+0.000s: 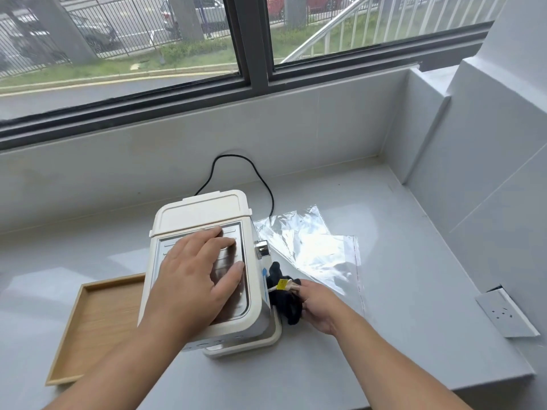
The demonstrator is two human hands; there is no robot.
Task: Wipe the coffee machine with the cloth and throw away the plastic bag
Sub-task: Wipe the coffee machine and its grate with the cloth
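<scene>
A person stands at a pale counter point(414, 306) under a window, seen from their own head, both bare arms reaching forward. In the middle sits a cream coffee machine point(207, 217), its black cord point(236, 156) looping up behind it.

The left hand point(195, 273) lies flat on the machine's top panel with its fingers straight and slightly spread, gripping nothing. It is probably there to steady the machine against the sideways push of wiping.

The right hand point(318, 306) has its fingers curled round a bunched black cloth point(285, 303) (a small yellow tag shows on it) and holds the cloth against the machine's right side, low down near the base. The wiping step looks to be under way.

The clear plastic bag point(313, 247) lies flat on the counter just to the right of the machine and behind the cloth hand. Neither hand touches it, so throwing it away is not yet done.

A shallow wooden tray point(97, 318) sits to the machine's left, and a wall socket point(503, 315) shows at far right.
</scene>
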